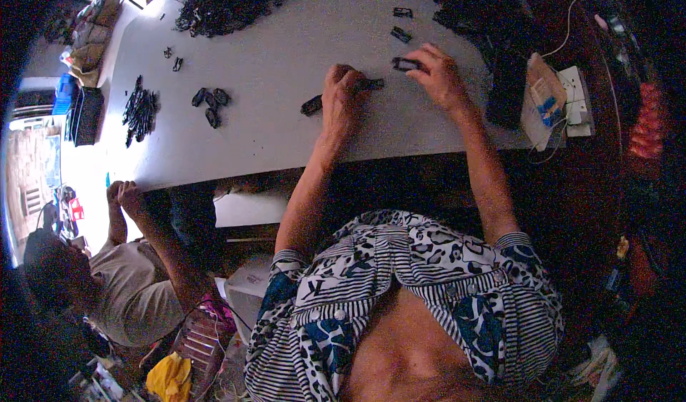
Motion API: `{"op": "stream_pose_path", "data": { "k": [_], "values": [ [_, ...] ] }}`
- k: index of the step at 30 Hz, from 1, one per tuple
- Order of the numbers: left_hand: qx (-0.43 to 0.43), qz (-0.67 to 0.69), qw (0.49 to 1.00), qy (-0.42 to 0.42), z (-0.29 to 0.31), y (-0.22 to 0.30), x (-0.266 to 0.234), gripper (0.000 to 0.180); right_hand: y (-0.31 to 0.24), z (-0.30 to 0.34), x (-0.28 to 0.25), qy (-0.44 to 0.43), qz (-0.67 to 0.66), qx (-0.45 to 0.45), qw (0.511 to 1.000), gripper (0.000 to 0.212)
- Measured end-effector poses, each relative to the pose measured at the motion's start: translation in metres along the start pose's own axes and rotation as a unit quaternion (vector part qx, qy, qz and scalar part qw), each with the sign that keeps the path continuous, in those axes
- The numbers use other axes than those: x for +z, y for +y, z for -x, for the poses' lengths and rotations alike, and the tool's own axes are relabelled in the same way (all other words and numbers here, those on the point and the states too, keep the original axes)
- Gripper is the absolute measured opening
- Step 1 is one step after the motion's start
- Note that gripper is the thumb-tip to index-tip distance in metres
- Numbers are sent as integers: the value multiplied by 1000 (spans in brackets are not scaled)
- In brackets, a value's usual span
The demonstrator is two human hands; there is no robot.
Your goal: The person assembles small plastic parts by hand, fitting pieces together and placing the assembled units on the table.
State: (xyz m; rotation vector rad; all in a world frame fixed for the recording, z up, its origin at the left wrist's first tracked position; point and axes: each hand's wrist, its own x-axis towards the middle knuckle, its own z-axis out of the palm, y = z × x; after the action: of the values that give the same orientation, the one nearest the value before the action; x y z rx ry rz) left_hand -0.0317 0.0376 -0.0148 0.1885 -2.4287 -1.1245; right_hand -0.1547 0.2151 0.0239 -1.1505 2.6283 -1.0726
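Observation:
Between the thumb and fingers of my right hand [439,77] is a small black oblong plastic part [406,64], held just above the grey table. My left hand [343,95] is closed, its fingers curled down over dark parts at the table's near side. One black part [311,105] shows to the left of it and another black piece [373,85] to its right; what lies under the fingers is hidden. Beyond my right hand lie two similar parts, a nearer black part [401,35] and a farther black part [402,12].
Large heaps of black pieces, a left heap [229,2] and a right heap [464,2], cover the far table [264,123]. Leftward lie a small cluster [211,102] and a pile of thin black strips [140,112]. A white power strip [574,95] stands right. Another person [136,288] sits left.

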Motion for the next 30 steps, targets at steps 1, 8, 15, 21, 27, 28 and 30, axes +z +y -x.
{"op": "stream_pose_path", "data": {
  "k": [1,8,15,21,27,28,30],
  "values": [
    [-6,18,1000,1,-3,6,-3,26,-8,2,5,-1,-1,1,1000,27],
    [-6,46,998,40,-3,14,-4,23,-23,-6,28,-21,26,-182,983,30],
    [-11,-5,1000,25,-4,8,-4,20,-28,-6,32,-22,43,-201,978,26],
    [-39,24,999,17,-4,8,2,22,-25,-7,35,-78,82,-153,982,16],
    [-30,-15,999,-16,4,2,-9,22,-9,-17,15,-42,70,-122,989,20],
    [-43,-38,998,-26,4,6,-12,21,9,-24,-1,-6,111,-99,989,21],
    [-51,-62,996,-36,4,7,-22,19,38,-43,-25,67,189,-27,979,22]
  ]
}}
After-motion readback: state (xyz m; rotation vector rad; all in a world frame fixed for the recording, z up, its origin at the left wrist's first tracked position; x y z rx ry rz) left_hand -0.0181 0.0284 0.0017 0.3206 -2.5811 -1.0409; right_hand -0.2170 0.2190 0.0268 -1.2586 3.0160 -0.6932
